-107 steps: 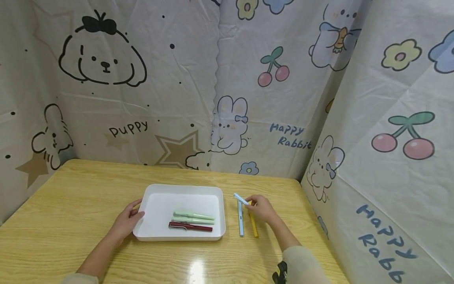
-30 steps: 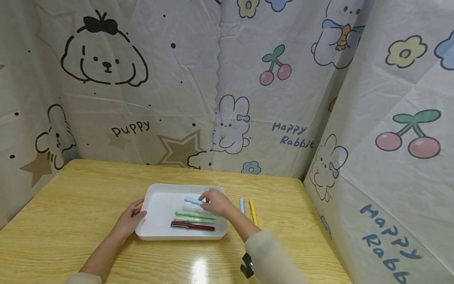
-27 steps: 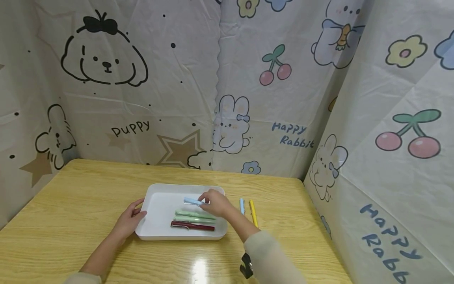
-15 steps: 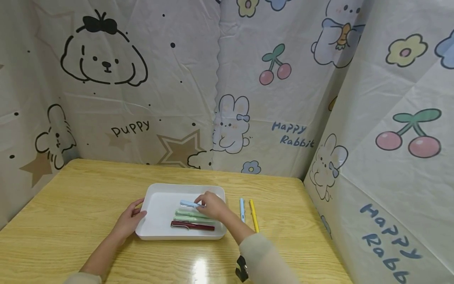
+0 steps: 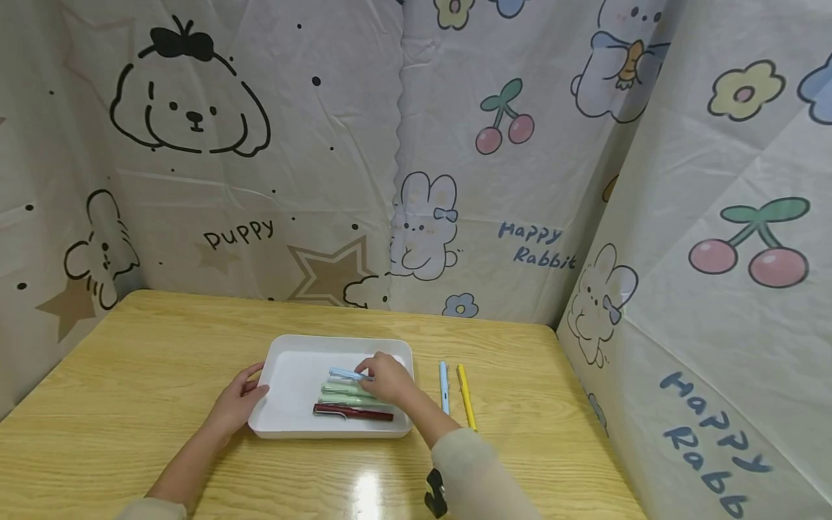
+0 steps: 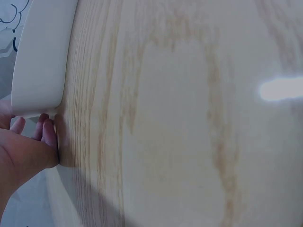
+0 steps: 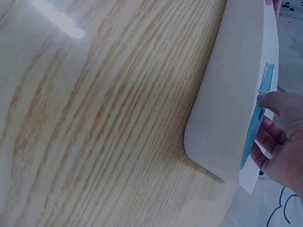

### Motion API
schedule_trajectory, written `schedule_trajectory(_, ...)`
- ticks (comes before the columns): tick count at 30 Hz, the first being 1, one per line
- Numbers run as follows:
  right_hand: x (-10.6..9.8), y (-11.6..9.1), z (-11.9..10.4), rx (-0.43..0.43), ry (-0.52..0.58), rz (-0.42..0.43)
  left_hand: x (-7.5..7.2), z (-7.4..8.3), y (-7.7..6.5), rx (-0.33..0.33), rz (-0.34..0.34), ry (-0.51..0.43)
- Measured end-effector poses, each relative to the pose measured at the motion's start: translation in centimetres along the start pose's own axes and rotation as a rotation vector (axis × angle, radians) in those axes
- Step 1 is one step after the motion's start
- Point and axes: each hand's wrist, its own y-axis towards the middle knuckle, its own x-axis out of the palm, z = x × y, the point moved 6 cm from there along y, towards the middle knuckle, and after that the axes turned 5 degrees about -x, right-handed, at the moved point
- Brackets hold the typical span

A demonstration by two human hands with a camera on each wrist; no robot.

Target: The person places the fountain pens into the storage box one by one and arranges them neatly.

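A white tray [image 5: 292,426] stands on the table, with my left hand [image 5: 235,402] holding its left end, thumb at the rim. Over the tray's right half my right hand [image 5: 388,379] pinches a light blue pen [image 5: 344,373] with a clip on its cap. In the right wrist view that same pen [image 7: 253,126] shows between thumb and fingers. Just in front of it in the tray lie two pale green pens [image 5: 341,399] and a dark red pen [image 5: 351,413], side by side. Whether the held pen touches the tray floor, I cannot tell.
To the tray's right, another light blue pen [image 5: 444,386] and a yellow pen [image 5: 465,396] lie on the wooden table [image 5: 195,339], the right forearm near their front ends. Printed cloth [image 5: 338,144] hangs behind the table and along its right side.
My right hand has carried the light blue pen from the table right of the tray into it, then nearer the green pens. My left hand stays on the tray's left end.
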Motion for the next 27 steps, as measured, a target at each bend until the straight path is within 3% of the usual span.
schedule_trajectory(27,1.4,0.3,0.7,0.087,0.009,-0.024,0.0,-0.1,0.1,0.007,0.013,0.003)
